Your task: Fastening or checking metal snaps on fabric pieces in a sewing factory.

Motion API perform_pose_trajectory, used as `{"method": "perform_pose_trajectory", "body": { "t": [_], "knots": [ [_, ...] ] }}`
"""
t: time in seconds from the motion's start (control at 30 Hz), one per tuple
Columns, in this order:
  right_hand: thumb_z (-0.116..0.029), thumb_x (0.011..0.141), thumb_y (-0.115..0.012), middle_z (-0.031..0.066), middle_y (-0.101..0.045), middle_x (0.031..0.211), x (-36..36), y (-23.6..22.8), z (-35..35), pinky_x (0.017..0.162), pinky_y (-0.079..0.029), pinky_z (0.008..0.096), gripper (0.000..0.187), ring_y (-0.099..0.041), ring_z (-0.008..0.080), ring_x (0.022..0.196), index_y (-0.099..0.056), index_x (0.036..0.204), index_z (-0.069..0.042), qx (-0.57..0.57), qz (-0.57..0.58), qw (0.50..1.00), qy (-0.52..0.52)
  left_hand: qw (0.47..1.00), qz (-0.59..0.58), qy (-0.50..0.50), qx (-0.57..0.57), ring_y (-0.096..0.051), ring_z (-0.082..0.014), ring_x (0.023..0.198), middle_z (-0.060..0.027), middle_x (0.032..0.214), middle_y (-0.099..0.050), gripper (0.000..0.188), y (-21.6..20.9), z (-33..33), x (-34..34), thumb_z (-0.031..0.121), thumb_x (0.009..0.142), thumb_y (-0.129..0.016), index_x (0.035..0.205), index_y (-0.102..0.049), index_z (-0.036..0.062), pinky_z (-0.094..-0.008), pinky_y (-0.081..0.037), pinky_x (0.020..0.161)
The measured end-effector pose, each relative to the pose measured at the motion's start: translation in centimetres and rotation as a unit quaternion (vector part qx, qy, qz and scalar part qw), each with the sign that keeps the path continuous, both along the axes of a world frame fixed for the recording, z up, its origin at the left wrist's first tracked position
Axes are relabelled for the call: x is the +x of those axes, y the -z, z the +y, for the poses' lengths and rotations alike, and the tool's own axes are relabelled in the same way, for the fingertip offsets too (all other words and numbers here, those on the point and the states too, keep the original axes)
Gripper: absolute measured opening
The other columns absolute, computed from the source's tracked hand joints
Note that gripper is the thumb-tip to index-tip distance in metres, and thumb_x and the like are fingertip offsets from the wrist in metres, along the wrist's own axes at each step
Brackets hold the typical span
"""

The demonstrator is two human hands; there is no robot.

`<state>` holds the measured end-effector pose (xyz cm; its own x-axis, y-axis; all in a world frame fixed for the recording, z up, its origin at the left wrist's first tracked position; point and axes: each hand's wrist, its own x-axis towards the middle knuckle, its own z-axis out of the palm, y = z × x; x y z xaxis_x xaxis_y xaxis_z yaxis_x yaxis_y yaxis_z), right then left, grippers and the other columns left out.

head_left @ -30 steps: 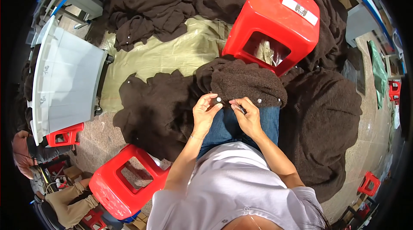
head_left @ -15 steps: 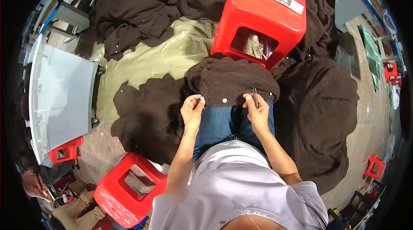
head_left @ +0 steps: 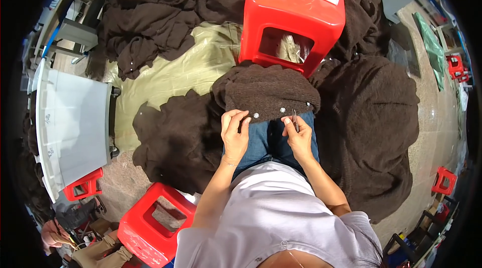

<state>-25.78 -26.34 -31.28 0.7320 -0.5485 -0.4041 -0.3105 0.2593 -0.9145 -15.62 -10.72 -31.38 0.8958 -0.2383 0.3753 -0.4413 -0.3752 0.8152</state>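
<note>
A dark brown knit garment [head_left: 266, 87] lies bunched across my lap, over blue jeans. Along its near edge runs a row of small white flower-shaped buttons, including a left button [head_left: 256, 115], a middle button [head_left: 282, 110] and a right button [head_left: 308, 104]. My left hand [head_left: 235, 135] is closed, pinching the garment's edge just left of the left button. In my right hand [head_left: 299, 140] is a slim, dark metal tool that looks like thread snips [head_left: 295, 121], its tips pointing away from me below the middle and right buttons. Fingers hide most of its body.
A red stool [head_left: 296, 2] stands just beyond my lap. Brown garments heap to the right [head_left: 369, 132] and at the far left [head_left: 150, 22], partly over yellowish sheeting [head_left: 165, 70]. A white wheeled bin [head_left: 80, 122] stands left, another red stool [head_left: 145, 240] at lower left.
My left hand has moved right along the garment's edge, off the button it was pinching. A button formerly covered by my right hand now shows. The whole view has shifted slightly.
</note>
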Motion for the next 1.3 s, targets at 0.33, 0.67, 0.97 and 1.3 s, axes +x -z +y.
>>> {"method": "perform_pose_trajectory", "body": {
  "t": [0.33, 0.67, 0.97, 1.3],
  "knots": [
    [-0.022, 0.096, -0.061, -0.0027, -0.055, 0.062, -0.1, -0.1, -0.1, 0.054, -0.034, 0.0217, 0.02, -0.046, 0.0034, 0.057, -0.067, 0.097, -0.002, 0.013, -0.005, 1.0, -0.008, 0.976, 0.194, -0.003, -0.095, -0.052, -0.0053, 0.072, 0.0006, 0.084, -0.06, 0.004, 1.3, 0.0, 1.1, 0.001, 0.09, -0.064, 0.088, -0.061, 0.0032, -0.0196, -0.043, 0.066],
    [-0.025, 0.096, -0.063, 0.0001, -0.053, 0.062, -1.2, -0.5, -2.5, 0.038, -0.022, 0.0195, 0.019, -0.035, 0.0027, 0.042, -0.065, 0.097, -0.005, 0.093, -0.032, 0.99, 0.104, 0.963, 0.17, -0.096, -0.186, -0.054, -0.0096, 0.069, -0.0048, 0.089, -0.061, 0.003, 1.9, 0.6, 1.0, 0.004, 0.096, -0.058, 0.096, -0.058, 0.0009, -0.0213, -0.044, 0.064],
    [-0.026, 0.096, -0.063, -0.0008, -0.054, 0.061, -1.7, 0.0, -2.8, 0.037, -0.023, 0.0193, 0.019, -0.035, 0.0021, 0.042, -0.065, 0.095, -0.007, 0.125, -0.032, 0.983, 0.132, 0.984, -0.002, 0.144, 0.104, -0.059, -0.0322, 0.097, -0.0136, 0.105, -0.059, 0.038, 0.0, -6.3, -1.2, 0.006, 0.075, -0.077, 0.11, -0.064, 0.0022, -0.0387, -0.049, 0.083],
    [-0.026, 0.096, -0.062, -0.0002, -0.054, 0.061, -2.9, 0.7, -3.7, 0.037, -0.023, 0.0199, 0.021, -0.035, 0.0024, 0.042, -0.065, 0.095, -0.006, 0.113, -0.04, 0.982, 0.145, 0.977, -0.025, 0.138, 0.159, -0.056, -0.0331, 0.095, -0.0133, 0.1, -0.056, 0.033, 0.7, -6.9, -0.9, -0.007, 0.071, -0.068, 0.101, -0.061, 0.0032, -0.0407, -0.048, 0.082]
  ]
}}
